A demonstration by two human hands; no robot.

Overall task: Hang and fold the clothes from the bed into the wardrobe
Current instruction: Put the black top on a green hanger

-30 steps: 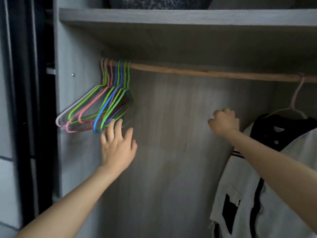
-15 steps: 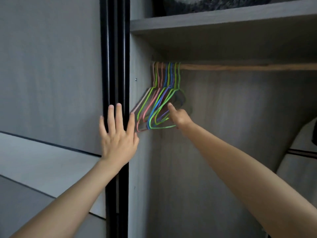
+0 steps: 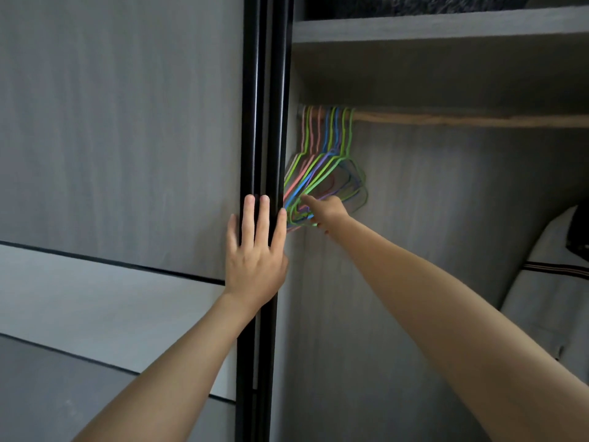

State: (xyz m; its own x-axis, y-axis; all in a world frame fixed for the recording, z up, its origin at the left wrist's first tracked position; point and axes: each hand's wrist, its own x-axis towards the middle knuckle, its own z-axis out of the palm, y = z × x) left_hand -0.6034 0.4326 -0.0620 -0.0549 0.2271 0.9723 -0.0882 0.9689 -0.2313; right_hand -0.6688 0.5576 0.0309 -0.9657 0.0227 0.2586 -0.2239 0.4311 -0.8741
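A bunch of several thin coloured hangers (image 3: 322, 173), green, blue, pink and purple, hangs at the left end of the wooden rail (image 3: 462, 119) inside the wardrobe. My right hand (image 3: 330, 212) reaches into the bunch from below. Its index finger points up-left, and its other fingers curl around the lower bar of a green hanger (image 3: 301, 222). My left hand (image 3: 255, 256) lies flat with straight fingers against the black door edge (image 3: 264, 90). At the right edge hangs a white shirt (image 3: 548, 298) with dark trim, only partly in view.
A grey sliding door panel (image 3: 121, 122) fills the left half of the view. Above the rail runs a grey shelf (image 3: 439, 27) with something dark and fuzzy on top. The grey back wall of the wardrobe is bare between the hangers and the shirt.
My view swung left, so the shirt slid to the right edge. My right hand crossed from mid-wardrobe to the hangers and took the green one. My left hand moved onto the door edge.
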